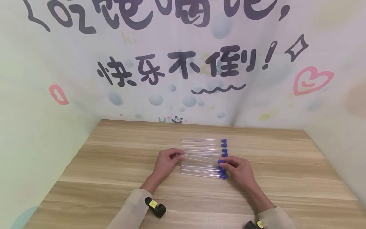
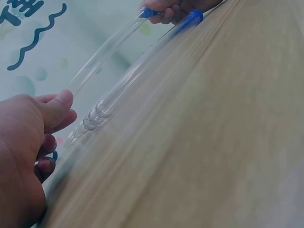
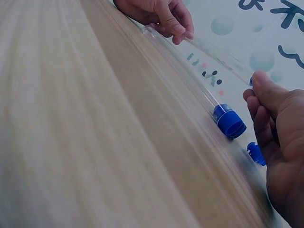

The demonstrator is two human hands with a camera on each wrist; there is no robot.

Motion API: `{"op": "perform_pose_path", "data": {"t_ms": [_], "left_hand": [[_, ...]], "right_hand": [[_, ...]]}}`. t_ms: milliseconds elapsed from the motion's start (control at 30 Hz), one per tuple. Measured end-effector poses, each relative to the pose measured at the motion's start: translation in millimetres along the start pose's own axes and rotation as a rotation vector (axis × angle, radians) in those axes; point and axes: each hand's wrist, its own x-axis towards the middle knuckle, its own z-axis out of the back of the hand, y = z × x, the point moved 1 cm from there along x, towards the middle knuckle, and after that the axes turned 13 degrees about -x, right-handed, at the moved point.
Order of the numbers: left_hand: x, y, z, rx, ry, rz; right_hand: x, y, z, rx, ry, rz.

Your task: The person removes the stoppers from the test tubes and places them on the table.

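Note:
My left hand (image 1: 166, 163) pinches the rounded end of a clear test tube (image 2: 105, 53) between thumb and fingers. At the tube's other end, my right hand (image 1: 241, 172) pinches its blue cap (image 2: 148, 13). The tube is held raised above the table, as both wrist views show. Nearer to me lie several clear test tubes (image 1: 200, 174) side by side with blue caps on; the nearest one's cap (image 3: 230, 123) stands out in the right wrist view. Beyond the hands, more clear tubes (image 1: 199, 144) lie parallel, with blue caps (image 1: 224, 145) a short gap from their right ends.
The wood-grain table (image 1: 114, 152) extends around the row of tubes. A printed cloth (image 1: 177, 101) with dark lettering hangs along its back edge, and pale walls (image 1: 34, 127) close in the sides. Black wrist cameras (image 1: 155, 206) sit at both sleeves.

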Motion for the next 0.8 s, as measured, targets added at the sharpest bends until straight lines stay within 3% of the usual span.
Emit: {"op": "perform_pose_path", "data": {"t_ms": [533,800], "left_hand": [[-1.4,-2.3,0.9,-0.005,-0.007,-0.023],[-0.1,-1.4,0.4,-0.001,-0.004,-0.044]], "right_hand": [[-0.9,1.1,1.0,0.023,0.036,0.009],[-0.9,-0.3,-0.1,-0.029,-0.008,-0.017]]}}
